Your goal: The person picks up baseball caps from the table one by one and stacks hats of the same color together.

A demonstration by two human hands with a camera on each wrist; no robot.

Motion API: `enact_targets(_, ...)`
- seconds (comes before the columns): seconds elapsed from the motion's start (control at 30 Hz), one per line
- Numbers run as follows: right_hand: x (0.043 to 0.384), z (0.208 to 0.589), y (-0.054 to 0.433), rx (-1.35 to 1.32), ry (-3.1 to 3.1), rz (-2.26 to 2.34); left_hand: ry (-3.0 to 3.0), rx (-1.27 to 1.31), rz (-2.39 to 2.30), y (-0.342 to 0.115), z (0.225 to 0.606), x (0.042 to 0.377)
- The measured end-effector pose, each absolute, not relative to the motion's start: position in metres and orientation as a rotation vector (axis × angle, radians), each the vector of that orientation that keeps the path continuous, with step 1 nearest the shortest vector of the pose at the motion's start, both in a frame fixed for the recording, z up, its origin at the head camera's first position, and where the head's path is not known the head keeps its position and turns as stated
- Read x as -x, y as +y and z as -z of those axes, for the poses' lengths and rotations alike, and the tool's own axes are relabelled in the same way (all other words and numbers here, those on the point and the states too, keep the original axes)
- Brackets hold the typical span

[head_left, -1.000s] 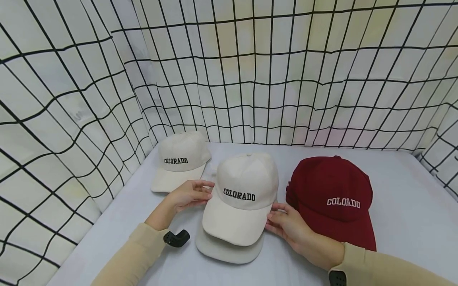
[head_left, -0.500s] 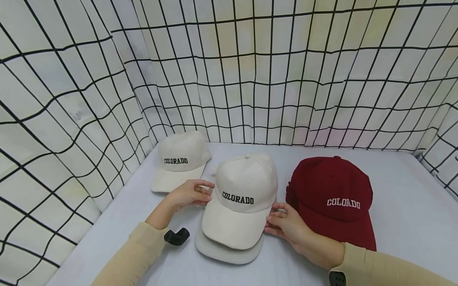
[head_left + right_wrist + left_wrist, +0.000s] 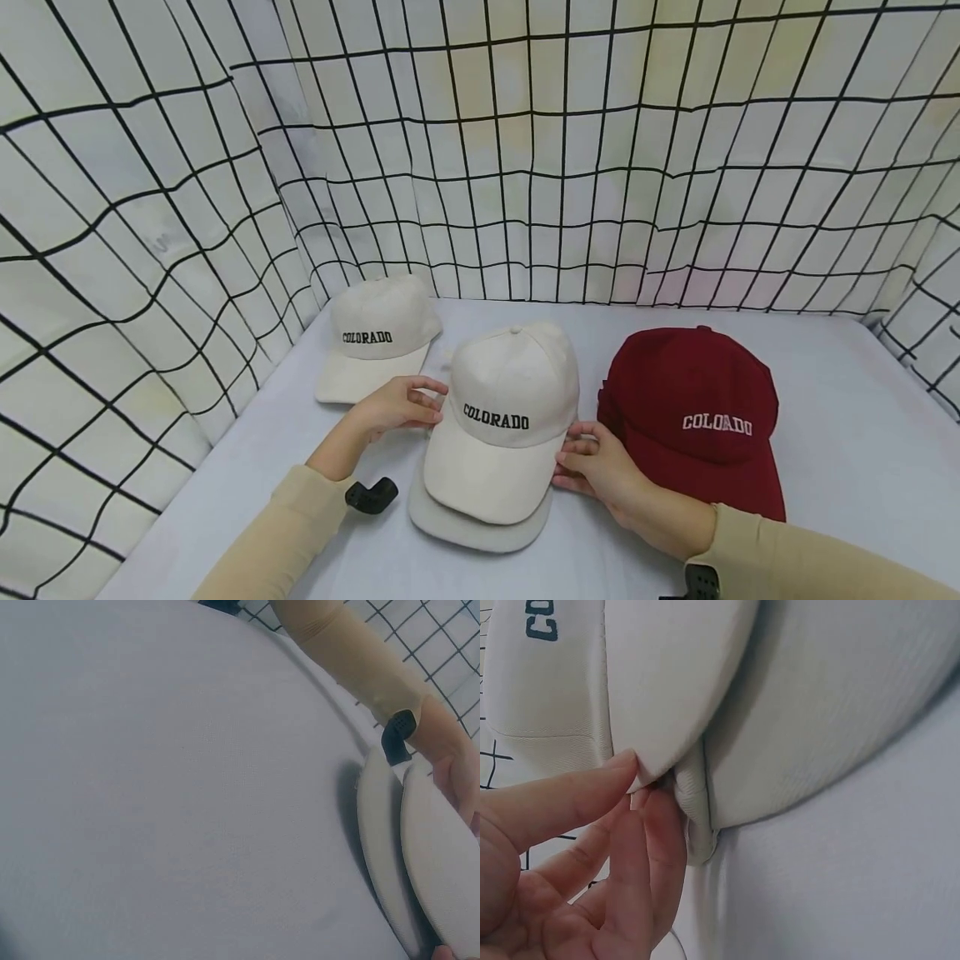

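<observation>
A white baseball cap (image 3: 513,392) lettered COLORADO sits on top of a second pale cap (image 3: 480,535), of which mainly the brim shows beneath. My left hand (image 3: 401,408) pinches the upper cap's left brim corner. In the left wrist view, the thumb (image 3: 570,802) lies over that corner with fingers under it. On the other side, my right hand (image 3: 603,471) holds the right brim corner between thumb and fingers. Only a fingertip (image 3: 442,952) of it shows in the right wrist view. Both brims (image 3: 439,862) appear there with a narrow gap between them.
Another white COLORADO cap (image 3: 378,333) stands at the back left, behind my left hand. A dark red COLORADO cap (image 3: 693,392) lies close to my right hand. White cloth covers the table (image 3: 855,433). Black netting (image 3: 562,167) hangs at the back and sides.
The upper cap has tipped forward and down a little, its brim front lower over the brim beneath. Both hands keep hold of it; the right has shifted slightly left with the cap.
</observation>
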State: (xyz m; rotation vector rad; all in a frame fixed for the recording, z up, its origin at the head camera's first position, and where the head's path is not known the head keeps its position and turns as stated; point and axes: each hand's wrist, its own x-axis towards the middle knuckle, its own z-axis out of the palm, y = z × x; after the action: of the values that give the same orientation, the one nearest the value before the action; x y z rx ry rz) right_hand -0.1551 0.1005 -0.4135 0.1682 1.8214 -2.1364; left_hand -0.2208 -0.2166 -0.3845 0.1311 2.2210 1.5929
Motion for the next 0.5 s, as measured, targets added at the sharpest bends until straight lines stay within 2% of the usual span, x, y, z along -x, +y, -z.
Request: enact_targets(0.5, 0.148, 0.399, 0.117, -0.101, 1.851, 2.236, 2.257, -0.19, -1.525, -0.216, 0.38, 0.224)
